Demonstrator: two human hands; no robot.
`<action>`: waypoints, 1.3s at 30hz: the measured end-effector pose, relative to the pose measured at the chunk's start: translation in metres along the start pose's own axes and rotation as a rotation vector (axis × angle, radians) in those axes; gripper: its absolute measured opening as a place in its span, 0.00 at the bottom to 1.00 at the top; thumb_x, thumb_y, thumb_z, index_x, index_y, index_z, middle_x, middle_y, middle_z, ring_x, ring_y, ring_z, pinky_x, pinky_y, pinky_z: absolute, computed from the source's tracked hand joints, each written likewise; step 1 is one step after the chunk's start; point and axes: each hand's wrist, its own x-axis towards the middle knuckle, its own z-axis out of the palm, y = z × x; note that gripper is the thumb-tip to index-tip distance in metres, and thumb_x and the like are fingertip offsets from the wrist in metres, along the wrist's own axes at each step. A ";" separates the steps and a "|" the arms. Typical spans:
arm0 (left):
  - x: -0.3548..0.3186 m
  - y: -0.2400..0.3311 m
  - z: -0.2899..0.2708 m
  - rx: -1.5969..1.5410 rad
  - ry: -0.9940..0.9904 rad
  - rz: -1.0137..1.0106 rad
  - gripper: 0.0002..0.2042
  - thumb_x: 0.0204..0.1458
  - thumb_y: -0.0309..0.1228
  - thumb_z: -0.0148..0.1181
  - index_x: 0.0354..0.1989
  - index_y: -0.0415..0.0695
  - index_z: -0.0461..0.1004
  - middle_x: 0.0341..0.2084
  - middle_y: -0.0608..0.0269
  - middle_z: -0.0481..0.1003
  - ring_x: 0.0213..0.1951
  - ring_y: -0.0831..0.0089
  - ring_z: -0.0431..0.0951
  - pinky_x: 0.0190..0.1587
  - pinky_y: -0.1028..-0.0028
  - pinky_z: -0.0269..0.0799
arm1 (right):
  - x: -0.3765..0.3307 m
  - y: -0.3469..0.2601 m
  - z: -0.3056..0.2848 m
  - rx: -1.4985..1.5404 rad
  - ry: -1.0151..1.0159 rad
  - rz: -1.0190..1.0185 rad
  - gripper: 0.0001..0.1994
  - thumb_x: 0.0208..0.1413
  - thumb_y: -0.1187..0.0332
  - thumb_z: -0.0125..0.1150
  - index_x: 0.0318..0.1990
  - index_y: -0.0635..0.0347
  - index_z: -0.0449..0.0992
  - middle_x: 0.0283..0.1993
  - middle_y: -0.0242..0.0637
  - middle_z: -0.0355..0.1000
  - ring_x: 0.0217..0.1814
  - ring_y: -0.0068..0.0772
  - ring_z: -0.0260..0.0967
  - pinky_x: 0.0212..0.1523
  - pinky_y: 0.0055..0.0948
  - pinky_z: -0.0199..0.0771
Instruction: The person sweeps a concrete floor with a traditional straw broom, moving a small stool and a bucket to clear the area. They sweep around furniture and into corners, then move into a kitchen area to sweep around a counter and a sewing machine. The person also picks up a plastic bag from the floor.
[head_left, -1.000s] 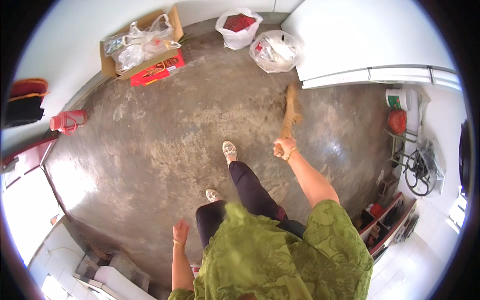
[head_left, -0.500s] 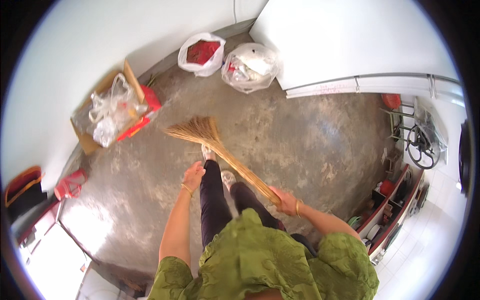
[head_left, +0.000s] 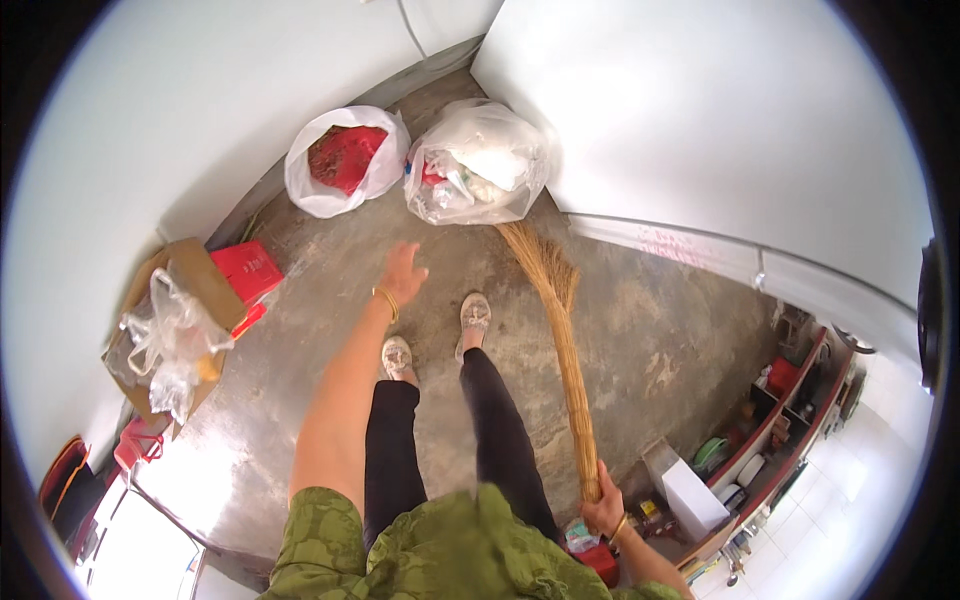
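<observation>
My right hand (head_left: 604, 503), low on the right, is closed around the handle end of a straw broom (head_left: 570, 375). The broom stretches forward from it, and its bristle head rests near the floor by the clear plastic bag. That bag (head_left: 470, 175) bulges with white and crumpled plastic stuff. Beside it on the left stands a white plastic bag (head_left: 330, 185) with something red inside. My left hand (head_left: 403, 274) is held out ahead, empty, fingers apart, short of the two bags and touching neither.
By the left wall sits a cardboard box (head_left: 200, 268) heaped with plastic bags, with a red box (head_left: 246, 272) next to it. A large white panel (head_left: 690, 120) stands at the right. Low shelves (head_left: 775, 430) holding assorted items line the right side, near a white box (head_left: 690, 500).
I have stepped closer to the two bags. My left hand has reached forward toward them. The broom has swung to the right, and my right hand is lower and nearer my side.
</observation>
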 end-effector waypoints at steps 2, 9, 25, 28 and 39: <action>0.060 -0.011 0.007 0.124 0.038 0.005 0.24 0.40 0.31 0.56 0.50 0.43 0.64 0.52 0.40 0.56 0.54 0.45 0.55 0.58 0.57 0.50 | 0.009 0.022 -0.001 0.086 -0.014 0.047 0.44 0.32 0.76 0.60 0.62 0.63 0.46 0.46 0.38 0.65 0.41 0.25 0.63 0.42 0.23 0.65; 0.228 0.008 0.009 0.597 -0.004 -0.067 0.21 0.40 0.32 0.56 0.48 0.54 0.70 0.60 0.41 0.40 0.57 0.42 0.49 0.59 0.56 0.45 | 0.014 0.038 -0.007 0.143 -0.031 0.176 0.44 0.32 0.78 0.63 0.62 0.66 0.46 0.50 0.38 0.63 0.47 0.25 0.62 0.46 0.22 0.64; 0.090 0.029 -0.006 -0.672 0.342 -0.137 0.11 0.45 0.34 0.59 0.20 0.39 0.69 0.14 0.73 0.67 0.16 0.85 0.61 0.18 0.79 0.55 | 0.030 -0.011 -0.034 0.379 -0.069 0.305 0.45 0.31 0.76 0.62 0.62 0.68 0.46 0.45 0.37 0.65 0.40 0.24 0.64 0.41 0.21 0.67; 0.057 0.019 -0.010 -1.026 0.616 -0.267 0.08 0.46 0.30 0.58 0.32 0.39 0.71 0.16 0.71 0.69 0.17 0.84 0.64 0.19 0.80 0.58 | 0.034 -0.009 -0.035 0.334 -0.060 0.250 0.45 0.31 0.76 0.62 0.62 0.67 0.46 0.43 0.36 0.66 0.38 0.25 0.64 0.39 0.22 0.68; 0.088 -0.070 -0.058 -0.484 0.544 -0.556 0.16 0.45 0.35 0.59 0.39 0.37 0.72 0.22 0.63 0.72 0.24 0.76 0.69 0.28 0.75 0.66 | 0.044 -0.048 -0.049 0.167 -0.123 0.263 0.44 0.35 0.75 0.62 0.63 0.65 0.45 0.52 0.42 0.61 0.48 0.29 0.62 0.45 0.26 0.66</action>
